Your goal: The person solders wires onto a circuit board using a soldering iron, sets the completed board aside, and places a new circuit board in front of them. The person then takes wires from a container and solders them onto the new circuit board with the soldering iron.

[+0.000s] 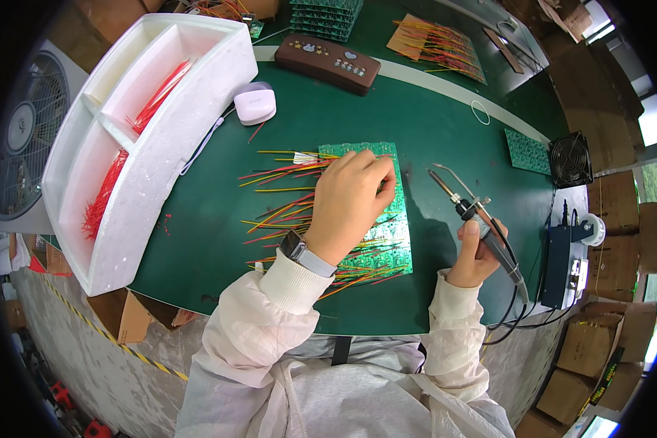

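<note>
Gripping soldering iron [482, 223] in closed right hand [473, 257], tip raised just right of green circuit board [387, 244] on the mat, left hand [349, 203] pressing fingertips closed onto that board's wires [281, 215], risking, probably, burnt fingers or shifted leads, white foam tray [169, 157] lying beyond.

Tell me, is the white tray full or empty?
Mostly empty: the tray holds only thin bunches of red wires.

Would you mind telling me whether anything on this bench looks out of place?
A few red wire bits lie loose on the green mat beside the foam tray, outside its compartments. A white loop lies alone further back.
</note>
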`<state>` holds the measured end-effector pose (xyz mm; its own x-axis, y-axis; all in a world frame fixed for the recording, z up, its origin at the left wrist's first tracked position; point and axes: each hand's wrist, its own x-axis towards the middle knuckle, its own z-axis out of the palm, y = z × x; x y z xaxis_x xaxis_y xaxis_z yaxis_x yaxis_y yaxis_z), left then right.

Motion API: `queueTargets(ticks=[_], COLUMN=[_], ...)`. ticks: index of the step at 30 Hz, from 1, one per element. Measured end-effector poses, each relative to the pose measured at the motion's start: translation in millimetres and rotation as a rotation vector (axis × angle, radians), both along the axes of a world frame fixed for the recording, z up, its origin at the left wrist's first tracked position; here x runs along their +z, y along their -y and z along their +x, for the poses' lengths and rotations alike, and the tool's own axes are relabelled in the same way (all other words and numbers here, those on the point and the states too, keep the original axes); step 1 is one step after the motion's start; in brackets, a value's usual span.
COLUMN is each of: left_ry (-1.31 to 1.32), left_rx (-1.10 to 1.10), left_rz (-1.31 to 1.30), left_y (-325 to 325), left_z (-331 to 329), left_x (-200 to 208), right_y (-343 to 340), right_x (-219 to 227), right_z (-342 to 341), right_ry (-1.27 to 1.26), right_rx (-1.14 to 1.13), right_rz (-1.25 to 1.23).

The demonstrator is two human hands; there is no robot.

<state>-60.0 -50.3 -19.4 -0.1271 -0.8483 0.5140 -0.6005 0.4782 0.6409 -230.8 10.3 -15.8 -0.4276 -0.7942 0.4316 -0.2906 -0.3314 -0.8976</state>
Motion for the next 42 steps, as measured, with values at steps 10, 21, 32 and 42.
queueTargets(ticks=[10, 21, 32, 42], left_ry=[0.005, 0.021, 0.705, 0.313], left_rx=[-0.01, 0.01, 0.025, 0.494], left_rz=[-0.063, -0.107, -0.274, -0.029], left_y=[1.1, -6.9, -14.0, 104.9], left_z=[0.6, 4.8, 34.4, 234.5], left_x=[-1.8, 6.0, 56.3, 101.7], right_y=[4.7, 7.1, 7.1, 8.7], right_x=[5.4, -8.7, -7.9, -11.4], right_z=[-1.0, -6.9, -8.3, -4.7], right_ry=[0.145, 0.091, 0.123, 0.132], right_rx=[-0.062, -0.077, -0.055, -0.03], right_rz=[0.053, 0.028, 0.039, 0.02])
